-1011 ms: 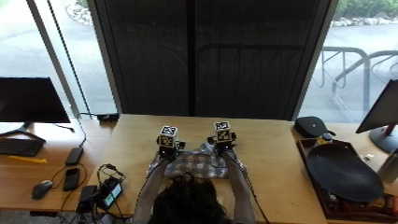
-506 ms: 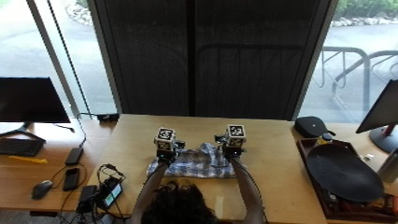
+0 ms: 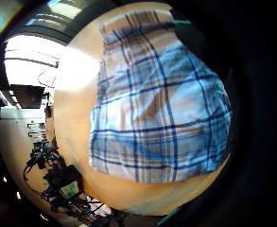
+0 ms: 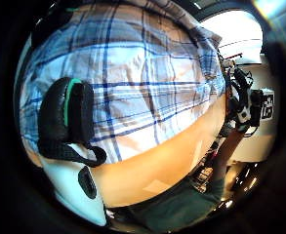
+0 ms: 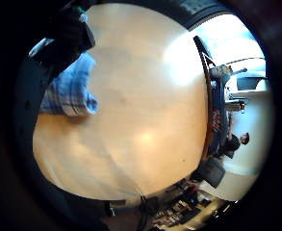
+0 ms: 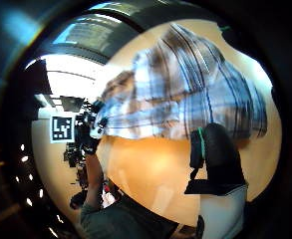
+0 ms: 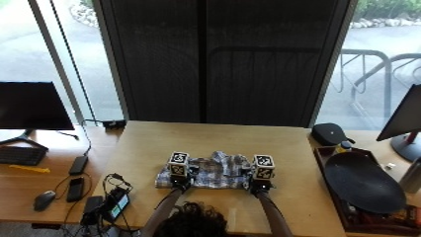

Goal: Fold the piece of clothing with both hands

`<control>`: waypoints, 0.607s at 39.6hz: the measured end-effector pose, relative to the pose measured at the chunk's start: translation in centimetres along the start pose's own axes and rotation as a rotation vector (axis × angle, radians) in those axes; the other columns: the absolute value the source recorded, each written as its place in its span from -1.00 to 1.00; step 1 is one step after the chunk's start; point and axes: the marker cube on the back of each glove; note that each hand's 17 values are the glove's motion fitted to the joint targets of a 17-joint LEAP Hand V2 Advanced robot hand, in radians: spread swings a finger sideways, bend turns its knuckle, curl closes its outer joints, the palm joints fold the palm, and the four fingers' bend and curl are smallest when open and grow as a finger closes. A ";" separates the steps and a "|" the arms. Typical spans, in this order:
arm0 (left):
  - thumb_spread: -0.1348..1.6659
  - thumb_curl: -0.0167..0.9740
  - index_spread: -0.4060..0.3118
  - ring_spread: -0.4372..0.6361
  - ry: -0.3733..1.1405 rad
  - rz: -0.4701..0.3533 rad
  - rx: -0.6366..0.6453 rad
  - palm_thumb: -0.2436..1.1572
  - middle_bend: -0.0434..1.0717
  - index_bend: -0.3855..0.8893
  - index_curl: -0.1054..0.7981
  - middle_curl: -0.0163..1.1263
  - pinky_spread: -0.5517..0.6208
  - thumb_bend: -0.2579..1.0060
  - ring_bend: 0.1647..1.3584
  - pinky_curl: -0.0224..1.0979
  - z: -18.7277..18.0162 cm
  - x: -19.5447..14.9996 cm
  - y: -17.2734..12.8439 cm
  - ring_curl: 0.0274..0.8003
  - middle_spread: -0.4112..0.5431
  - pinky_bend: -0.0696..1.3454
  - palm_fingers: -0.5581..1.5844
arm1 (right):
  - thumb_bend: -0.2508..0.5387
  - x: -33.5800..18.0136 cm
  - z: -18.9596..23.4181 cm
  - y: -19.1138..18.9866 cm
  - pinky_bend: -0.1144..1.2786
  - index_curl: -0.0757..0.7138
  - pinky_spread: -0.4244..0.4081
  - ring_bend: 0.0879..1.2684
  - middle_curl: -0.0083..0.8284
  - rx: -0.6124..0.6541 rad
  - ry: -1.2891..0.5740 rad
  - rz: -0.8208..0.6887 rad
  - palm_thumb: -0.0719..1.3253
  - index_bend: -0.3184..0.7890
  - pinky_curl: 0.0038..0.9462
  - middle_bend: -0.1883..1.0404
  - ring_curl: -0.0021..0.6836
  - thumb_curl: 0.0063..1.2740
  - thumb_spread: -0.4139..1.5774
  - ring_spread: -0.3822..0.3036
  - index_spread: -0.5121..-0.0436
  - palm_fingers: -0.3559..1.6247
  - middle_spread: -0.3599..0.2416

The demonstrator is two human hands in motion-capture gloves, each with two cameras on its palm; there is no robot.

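Blue-and-white plaid shirt [image 7: 217,172] bunched on the wooden table [image 7: 217,143], 6 o'clock from table centre; left hand [image 7: 179,181] at its 9 o'clock edge, right hand [image 7: 262,185] at 3 o'clock; whether either grips the cloth cannot be told.

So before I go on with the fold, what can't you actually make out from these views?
- Both grips: in the outside view marker cubes cover the left hand and right hand, so finger contact with the plaid shirt is hidden.
- The shirt's near edge: the person's head and forearms block it.
- Shirt folds in the right thumb side palm view: blurred.
- Items on the right-hand tray: too small to name.
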 end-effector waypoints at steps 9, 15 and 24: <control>0.69 -0.41 -0.18 0.21 0.186 -0.034 -0.166 -0.04 -0.73 -0.18 0.06 -0.31 0.45 -0.64 -0.57 -0.36 3.1 -0.2 0.9 -0.09 -0.01 -0.32 -0.18 | -0.35 3.4 1.8 1.0 0.11 -0.05 0.28 -0.56 -0.20 -0.256 0.213 0.334 0.41 -0.18 -0.18 -0.46 0.08 -0.35 0.65 0.16 -0.08 -0.22 0.02; 0.70 -0.50 -0.18 0.35 0.161 -0.049 -0.110 -0.28 -0.69 -0.18 0.03 -0.36 0.51 -0.67 -0.56 -0.31 4.5 -0.6 0.4 -0.11 0.06 -0.20 -0.31 | -0.24 3.2 3.1 -0.4 0.15 -0.02 0.26 -0.53 -0.26 -0.222 0.202 0.252 0.56 -0.12 -0.18 -0.50 0.08 -0.27 0.65 0.17 -0.17 -0.18 0.00; 0.73 -0.55 -0.17 0.44 0.150 -0.054 -0.050 -0.44 -0.61 -0.12 0.06 -0.38 0.56 -0.63 -0.55 -0.31 4.7 -0.7 -0.4 -0.16 0.06 -0.19 -0.30 | -0.23 4.5 1.7 0.7 0.12 -0.01 0.02 -0.38 -0.27 -0.193 0.520 0.487 0.63 -0.16 -0.22 -0.43 0.10 -0.20 0.64 -0.12 -0.28 0.03 -0.21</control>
